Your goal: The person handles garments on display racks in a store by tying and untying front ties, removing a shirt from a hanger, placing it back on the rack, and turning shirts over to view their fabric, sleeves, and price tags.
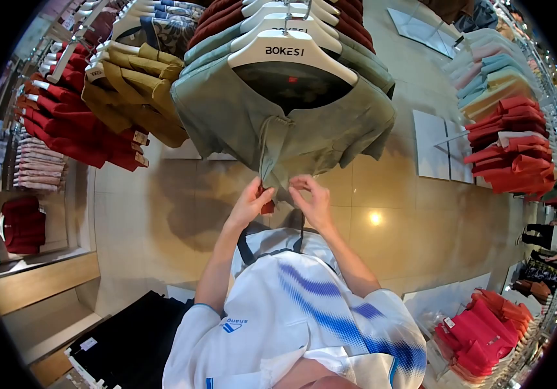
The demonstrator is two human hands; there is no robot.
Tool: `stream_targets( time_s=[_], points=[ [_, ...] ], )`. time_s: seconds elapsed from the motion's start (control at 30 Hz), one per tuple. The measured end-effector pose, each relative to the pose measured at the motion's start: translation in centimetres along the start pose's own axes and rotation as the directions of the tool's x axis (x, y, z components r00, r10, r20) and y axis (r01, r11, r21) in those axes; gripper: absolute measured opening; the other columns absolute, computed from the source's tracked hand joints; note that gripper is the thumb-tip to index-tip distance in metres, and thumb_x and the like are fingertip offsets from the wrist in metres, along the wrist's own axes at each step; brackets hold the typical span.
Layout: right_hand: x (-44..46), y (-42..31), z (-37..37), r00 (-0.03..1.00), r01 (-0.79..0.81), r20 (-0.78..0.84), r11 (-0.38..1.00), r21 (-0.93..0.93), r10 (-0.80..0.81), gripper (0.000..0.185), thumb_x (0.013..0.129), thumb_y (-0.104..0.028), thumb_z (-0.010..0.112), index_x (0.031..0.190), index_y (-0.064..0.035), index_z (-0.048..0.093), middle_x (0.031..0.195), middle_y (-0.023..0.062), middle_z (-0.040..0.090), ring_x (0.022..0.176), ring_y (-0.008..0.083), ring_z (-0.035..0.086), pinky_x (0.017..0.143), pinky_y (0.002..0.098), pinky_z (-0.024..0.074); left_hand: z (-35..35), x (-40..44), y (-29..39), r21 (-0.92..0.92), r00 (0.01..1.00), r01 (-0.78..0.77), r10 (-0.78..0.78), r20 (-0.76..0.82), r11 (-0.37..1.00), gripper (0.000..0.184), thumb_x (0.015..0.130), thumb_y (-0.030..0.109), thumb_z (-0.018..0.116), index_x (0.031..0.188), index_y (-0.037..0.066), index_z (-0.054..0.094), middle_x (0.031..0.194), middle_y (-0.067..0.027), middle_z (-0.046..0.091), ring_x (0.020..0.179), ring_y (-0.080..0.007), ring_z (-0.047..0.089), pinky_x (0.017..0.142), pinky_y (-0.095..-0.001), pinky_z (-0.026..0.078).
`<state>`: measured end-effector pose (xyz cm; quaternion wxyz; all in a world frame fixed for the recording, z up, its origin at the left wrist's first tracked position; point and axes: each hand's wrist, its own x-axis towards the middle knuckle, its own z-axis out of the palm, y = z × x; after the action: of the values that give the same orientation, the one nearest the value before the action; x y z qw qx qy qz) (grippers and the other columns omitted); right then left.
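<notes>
A grey-green shirt (220,110) hangs in front of me on a white hanger (252,53) marked BOKESI, its collar toward the rail. My left hand (248,202) pinches the shirt's front strip near its lower end. Close beside it on the right, my right hand (312,200) has its thumb and fingertips together at the edge of the same cloth. A small dark red piece shows under my left fingers; what it belongs to is hidden.
Behind the shirt, more green and dark red garments hang on the same rail. Mustard shirts (132,97) and red tops (74,120) hang to the left. On the right are red garments (512,142). Black clothing (132,340) lies at lower left; pink tops (479,337) hang at lower right.
</notes>
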<state>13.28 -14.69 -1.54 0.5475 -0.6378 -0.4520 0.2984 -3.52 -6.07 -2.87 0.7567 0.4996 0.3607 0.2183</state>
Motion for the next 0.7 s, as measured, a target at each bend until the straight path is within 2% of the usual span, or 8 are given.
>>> stream_targets(
  time_s=[0.07,0.13,0.23,0.33,0.4,0.43,0.5,0.7],
  points=[
    [0.0,0.3,0.5,0.999,-0.020,-0.025,1.000,0.001,0.020,0.015,0.084,-0.004,0.068,0.098,-0.0009,0.064,0.087,0.0118,0.071,0.082,0.0225,0.071,0.071,0.0303,0.0532,-0.7,-0.4,-0.4,0.014,0.999,-0.015,0.015,-0.033,1.000,0.011,0.097,0.014,0.056,0.099,0.007,0.048,0.077,0.0030,0.049,0.056,-0.0046,0.043,0.048,-0.0225,0.035],
    [0.1,1.0,0.9,0.997,0.037,-0.065,0.982,-0.188,-0.050,0.015,0.083,-0.004,0.069,0.097,-0.0007,0.063,0.086,0.0124,0.070,0.081,0.0258,0.071,0.070,0.0327,0.0538,-1.3,-1.0,0.0,0.024,0.997,-0.040,0.041,-0.058,0.999,0.013,0.097,0.015,0.057,0.094,0.007,0.047,0.075,0.0028,0.048,0.053,-0.0051,0.042,0.045,-0.0237,0.034],
    [0.5,0.1,1.0,0.991,0.075,-0.088,0.974,-0.212,-0.096,0.014,0.082,-0.003,0.070,0.094,-0.0011,0.063,0.085,0.0117,0.069,0.080,0.0275,0.069,0.069,0.0340,0.0530,-2.2,-1.1,1.2,0.150,0.995,-0.031,0.045,-0.094,0.988,0.018,0.096,0.018,0.059,0.089,0.007,0.047,0.072,0.0035,0.045,0.052,-0.0056,0.039,0.045,-0.0238,0.032],
    [1.0,-2.2,2.3,0.968,0.223,-0.062,0.945,-0.240,-0.244,0.015,0.079,-0.002,0.071,0.092,-0.0014,0.065,0.084,0.0104,0.067,0.079,0.0259,0.066,0.069,0.0331,0.0515,-3.0,0.0,2.3,0.249,0.996,-0.064,0.079,-0.050,0.967,0.022,0.096,0.020,0.060,0.086,0.007,0.046,0.071,0.0032,0.045,0.053,-0.0053,0.040,0.045,-0.0232,0.032],
    [0.6,-3.7,3.5,0.974,0.198,-0.068,0.956,-0.217,-0.217,0.016,0.078,-0.001,0.072,0.092,-0.0011,0.065,0.084,0.0097,0.066,0.078,0.0241,0.065,0.068,0.0317,0.0509,-3.1,0.3,2.3,0.251,0.997,-0.059,0.043,0.066,0.966,0.016,0.098,0.018,0.057,0.092,0.008,0.046,0.075,0.0056,0.043,0.067,-0.0017,0.041,0.055,-0.0200,0.034],
    [0.5,-4.2,3.9,0.979,0.183,-0.055,0.965,-0.186,-0.196,0.017,0.076,0.001,0.073,0.091,-0.0007,0.066,0.083,0.0090,0.065,0.077,0.0224,0.064,0.068,0.0303,0.0503,-3.1,0.5,2.6,0.239,0.995,-0.068,0.049,0.086,0.969,0.016,0.098,0.018,0.057,0.092,0.008,0.046,0.075,0.0056,0.043,0.067,-0.0017,0.041,0.055,-0.0200,0.034],
    [0.5,-4.5,4.4,0.984,0.131,-0.096,0.977,-0.170,-0.149,0.017,0.075,0.001,0.073,0.091,-0.0008,0.067,0.083,0.0084,0.066,0.076,0.0202,0.065,0.068,0.0293,0.0501,-3.3,0.6,3.2,0.078,0.992,0.039,-0.048,0.117,0.996,0.021,0.098,0.022,0.057,0.090,0.009,0.044,0.073,0.0029,0.045,0.061,-0.0049,0.045,0.049,-0.0229,0.037],
    [0.4,-5.2,6.2,0.976,0.092,-0.169,0.967,-0.239,-0.135,0.016,0.076,0.002,0.072,0.091,-0.0009,0.067,0.083,0.0092,0.065,0.076,0.0209,0.064,0.070,0.0299,0.0509,-5.3,1.2,2.6,-0.064,0.951,0.056,-0.034,0.309,0.996,0.018,0.098,0.021,0.055,0.092,0.009,0.043,0.074,0.0033,0.045,0.059,-0.0047,0.044,0.050,-0.0218,0.039]
  ],
)
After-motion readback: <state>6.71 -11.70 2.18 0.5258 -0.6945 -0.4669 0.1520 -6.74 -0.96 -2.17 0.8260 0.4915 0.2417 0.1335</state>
